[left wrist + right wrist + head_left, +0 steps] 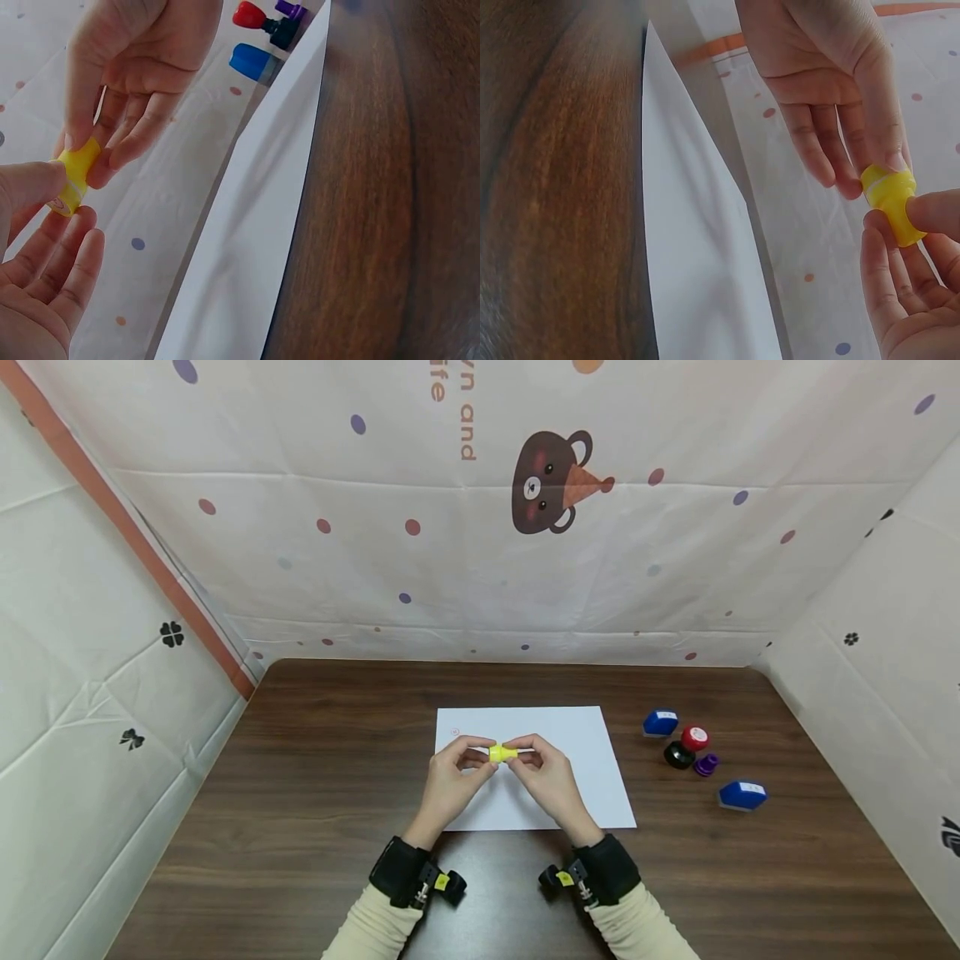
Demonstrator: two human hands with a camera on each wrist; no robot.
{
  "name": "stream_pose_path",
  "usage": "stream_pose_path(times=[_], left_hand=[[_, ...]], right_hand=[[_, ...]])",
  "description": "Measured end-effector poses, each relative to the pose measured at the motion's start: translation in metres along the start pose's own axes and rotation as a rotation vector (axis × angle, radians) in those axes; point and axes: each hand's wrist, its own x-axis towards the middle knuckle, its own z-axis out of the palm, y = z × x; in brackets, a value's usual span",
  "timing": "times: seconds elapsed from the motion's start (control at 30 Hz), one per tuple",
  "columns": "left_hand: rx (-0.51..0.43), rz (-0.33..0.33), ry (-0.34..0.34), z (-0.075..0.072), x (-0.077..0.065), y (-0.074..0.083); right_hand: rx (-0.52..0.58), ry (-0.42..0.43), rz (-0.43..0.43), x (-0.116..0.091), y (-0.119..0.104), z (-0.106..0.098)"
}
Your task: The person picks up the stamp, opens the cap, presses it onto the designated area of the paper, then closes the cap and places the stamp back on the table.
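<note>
A small yellow stamp (502,753) is held level above a white sheet of paper (585,793), between both hands. My left hand (450,785) pinches its wider end with thumb and fingertips. The narrower end is pinched by my right hand (553,783). In the right wrist view a pale line rings the wide part of the yellow stamp (891,201). A reddish pattern shows on its end face in the left wrist view. Near the paper's far left corner is a small round red mark (454,732).
Right of the paper stand a blue block-shaped object (661,722), a red-topped piece (695,738), a black round piece (678,755), a small purple stamp (706,765) and a second blue object (742,795). A patterned cloth (450,568) hangs behind the brown table (315,793).
</note>
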Motion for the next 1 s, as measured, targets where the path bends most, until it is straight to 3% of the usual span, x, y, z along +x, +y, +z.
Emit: stream_pose_path(times=[0.17,0.27,0.7,1.0], left_hand=[[0.003,-0.025,-0.001,0.004,0.001,-0.016],[-0.001,-0.03,0.001,0.006,0.002,-0.027],[0.028,-0.008,-0.004,0.003,-0.001,-0.029],[0.231,0.073,-0.042,-0.002,0.001,-0.026]], right_hand=[[0.04,0.008,0.031,0.006,0.024,0.005],[0.054,0.018,0.03,0.006,0.028,0.006],[0.059,0.001,0.018,0.003,0.027,0.008],[-0.053,-0.029,-0.104,0.004,0.022,0.007]])
